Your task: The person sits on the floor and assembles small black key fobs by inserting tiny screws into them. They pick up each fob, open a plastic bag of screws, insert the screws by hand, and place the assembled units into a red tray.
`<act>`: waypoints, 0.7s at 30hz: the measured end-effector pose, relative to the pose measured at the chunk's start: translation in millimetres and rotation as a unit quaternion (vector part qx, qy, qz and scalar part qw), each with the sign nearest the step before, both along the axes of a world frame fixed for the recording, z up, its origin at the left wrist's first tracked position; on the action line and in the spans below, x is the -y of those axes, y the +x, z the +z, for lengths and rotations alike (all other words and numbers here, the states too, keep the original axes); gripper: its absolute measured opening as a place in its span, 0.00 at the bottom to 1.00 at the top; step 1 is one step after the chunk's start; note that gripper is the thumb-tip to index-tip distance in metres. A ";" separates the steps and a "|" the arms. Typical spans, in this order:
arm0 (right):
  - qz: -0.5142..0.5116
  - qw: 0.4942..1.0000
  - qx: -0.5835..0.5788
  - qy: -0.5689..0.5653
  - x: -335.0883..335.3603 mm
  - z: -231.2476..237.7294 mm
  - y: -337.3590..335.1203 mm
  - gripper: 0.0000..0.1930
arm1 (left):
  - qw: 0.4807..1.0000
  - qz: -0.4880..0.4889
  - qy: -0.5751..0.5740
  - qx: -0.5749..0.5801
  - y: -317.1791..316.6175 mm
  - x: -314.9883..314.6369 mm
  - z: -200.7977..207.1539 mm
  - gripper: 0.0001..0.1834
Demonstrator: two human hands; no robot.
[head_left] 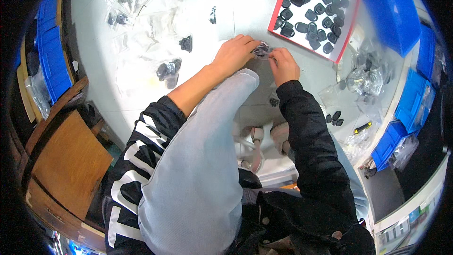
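While loose clear bags [141, 28] with dark parts sit scattered over the white table [113, 66] on the left, both hands meet near the middle. The left hand [233, 54] comes in with its sleeve pushed up and forearm bare, palm down, fingers curled over one end of a small bag [261, 49] with a black part inside. The right hand [283, 65], in a black sleeve, pinches the other end of that bag, fingers closed tight. The bag sits between the two hands, just off the table, near the corner of a red-edged tray [273, 28] full of black parts. Further right are more bags and blue bins [406, 108].
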State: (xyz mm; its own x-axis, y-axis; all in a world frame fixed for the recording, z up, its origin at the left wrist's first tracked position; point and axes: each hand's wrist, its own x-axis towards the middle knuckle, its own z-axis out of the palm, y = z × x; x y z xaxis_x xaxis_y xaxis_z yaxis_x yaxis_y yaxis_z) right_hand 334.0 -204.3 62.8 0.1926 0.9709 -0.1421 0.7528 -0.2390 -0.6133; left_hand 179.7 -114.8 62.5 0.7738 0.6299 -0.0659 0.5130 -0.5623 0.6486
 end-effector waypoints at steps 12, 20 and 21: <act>-0.028 0.999 -0.011 -0.037 -4.3 9.1 5.4 0.05 | 0.997 0.062 0.005 0.051 5.3 2.6 -2.7 0.08; -0.084 0.996 0.004 0.015 -12.9 -11.0 37.9 0.08 | 0.940 0.316 -0.120 0.050 -33.2 5.2 -12.0 0.07; -0.088 0.996 -0.001 0.007 -11.3 -11.2 40.4 0.08 | 0.938 0.338 -0.059 0.044 -45.1 -0.3 -15.7 0.07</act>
